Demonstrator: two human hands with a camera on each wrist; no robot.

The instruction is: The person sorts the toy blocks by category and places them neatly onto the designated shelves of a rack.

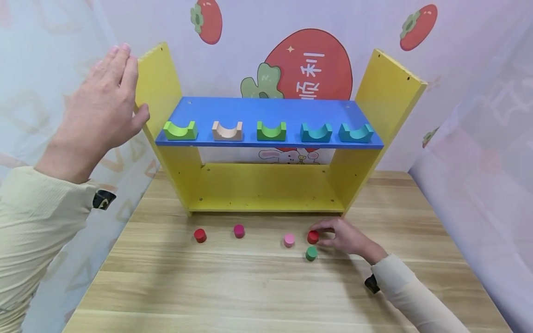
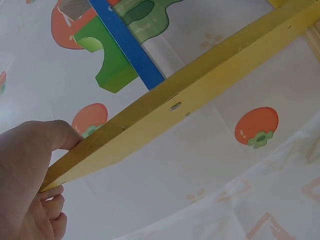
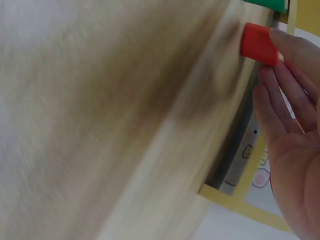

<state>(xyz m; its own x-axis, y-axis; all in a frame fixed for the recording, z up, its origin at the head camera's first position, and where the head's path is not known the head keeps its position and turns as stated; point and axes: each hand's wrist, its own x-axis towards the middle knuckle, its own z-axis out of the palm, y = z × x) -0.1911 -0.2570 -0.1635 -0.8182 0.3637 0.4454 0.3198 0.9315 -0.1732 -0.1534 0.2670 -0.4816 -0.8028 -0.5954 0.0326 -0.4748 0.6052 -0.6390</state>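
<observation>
Item, right hand (image 1: 345,236): fingers narrowed, with the red cylinder (image 1: 313,237) pinched between thumb and fingertips. The thumb tip was laid on its side; the contact of the farther fingertips was partly hidden. The cylinder was located on the wooden table (image 1: 233,296) side, in front of the yellow base board (image 1: 266,185), with the green cylinder (image 1: 311,253) just beside it and the pink cylinder (image 1: 289,240) near. By judgement, a firm hold was best taken low on opposite sides, with the spare fingers kept off the green neighbour, lest it be rolled or knocked.

Item, left hand (image 1: 100,101): raised, with the edge of the yellow side panel (image 1: 158,83) held between thumb and fingers, a gap only as wide as the board being left. By judgement, light, even pressure was called for, so that the blue shelf (image 1: 266,111) and its notched blocks (image 1: 271,133) were not jarred.

Item, set farther left: one magenta cylinder (image 1: 239,231) and one second red one (image 1: 200,236), both untouched.
</observation>
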